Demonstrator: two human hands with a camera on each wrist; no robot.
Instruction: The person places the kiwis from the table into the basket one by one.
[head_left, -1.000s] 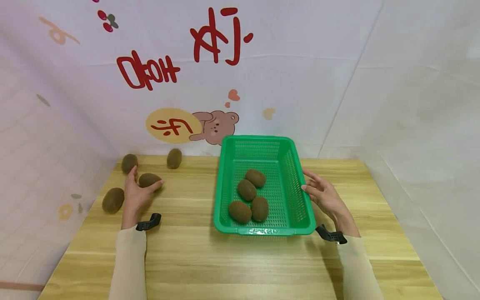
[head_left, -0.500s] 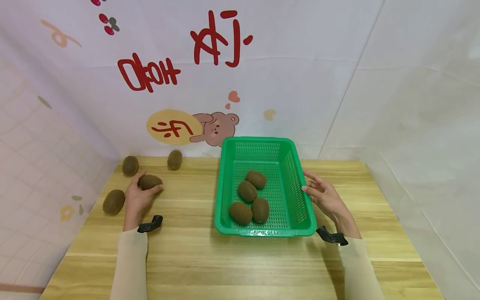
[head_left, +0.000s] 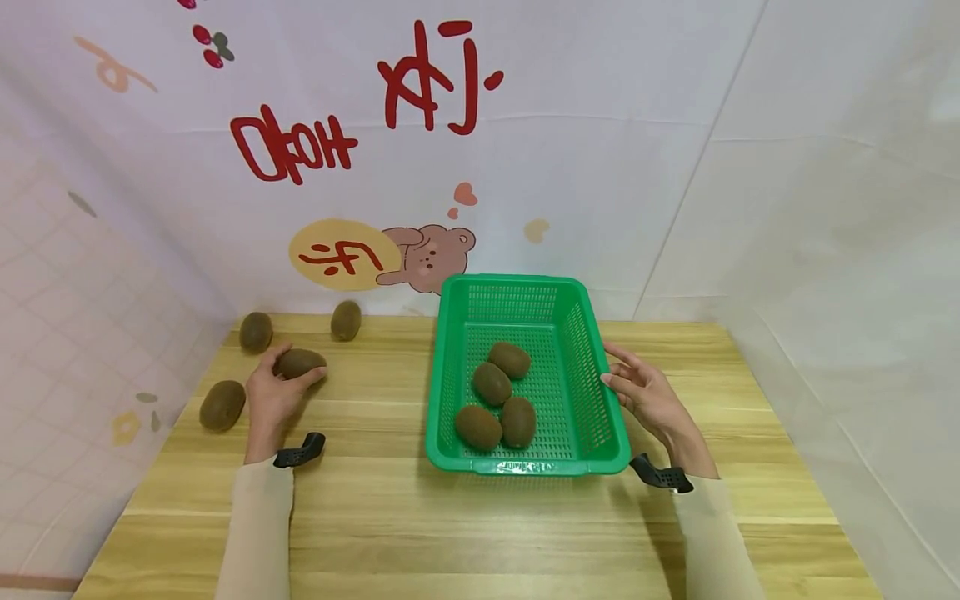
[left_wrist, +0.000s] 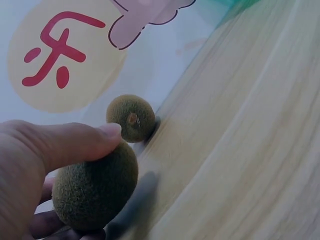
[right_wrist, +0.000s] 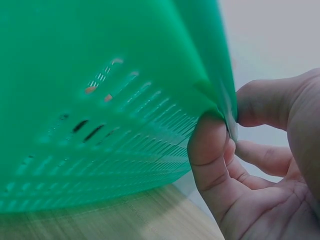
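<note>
**Operator:** Kiwi, brown, fuzzy and oval, sat on the pale wooden table left of the green perforated plastic basket, and I had my left hand curled round it. In the left wrist view the thumb lay across its top and the fingers cupped it from beneath.

**Observer:** And the right hand?

**Operator:** It pinched the basket's right rim, thumb on one side of the rim and fingers on the other, holding the basket steady. Four brown kiwis lay clustered on the basket floor.

**Observer:** How did you judge the lift?

**Operator:** I thought a soft, even squeeze was best, since ripe fruit bruises, and a clean rise high enough to clear the basket's near wall. I reckoned the bare mesh at the far end was the safest spot, so the fruit would not knock the four already in.

**Observer:** Anything nearby to mind?

**Operator:** Three loose kiwis: one near the left table edge, one at the back left corner, and one by the backdrop. None touched my hand.
</note>
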